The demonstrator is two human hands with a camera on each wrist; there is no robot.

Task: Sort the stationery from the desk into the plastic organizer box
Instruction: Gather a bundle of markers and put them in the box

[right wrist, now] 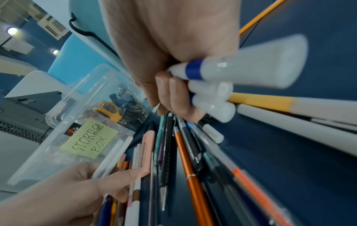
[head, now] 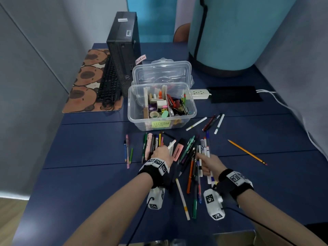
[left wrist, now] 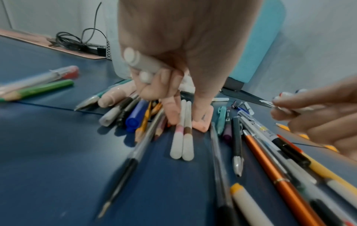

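Nearest on the blue desk (head: 88, 148): a white marker with a yellow band (head: 182, 199), a green pen (head: 194, 208) and an orange pen (head: 190, 176), lying between the two forearms.

Right hand (head: 207, 165) is clenched round a bunch of white markers (right wrist: 222, 85), one with a blue band; their capped ends stick out toward the wrist camera. It sits over the right edge of the pen pile (head: 186, 155), fingertips just above the pens.

Left hand (head: 160, 153) grips a couple of white markers (left wrist: 139, 62) against the palm, while its other fingers reach down to the pile, next to a pair of white markers (left wrist: 183, 133) and a pink highlighter (head: 178, 151). The hands are near each other, the pile's middle between them.

Left of the pile, apart: a few coloured pencils (head: 127, 151). Right, well apart: a yellow pencil (head: 247, 152).

Beyond the hands, four more pens (head: 210, 122) lie just right of the clear organizer box (head: 134, 107). The box is open, lid up behind it, labelled "STORAGE BOX", with dividers and small stationery inside. It sits straight ahead of both hands, just past the pile.

Farther back: keyboard (head: 108, 82), black PC tower (head: 122, 48), power strip (head: 200, 94).
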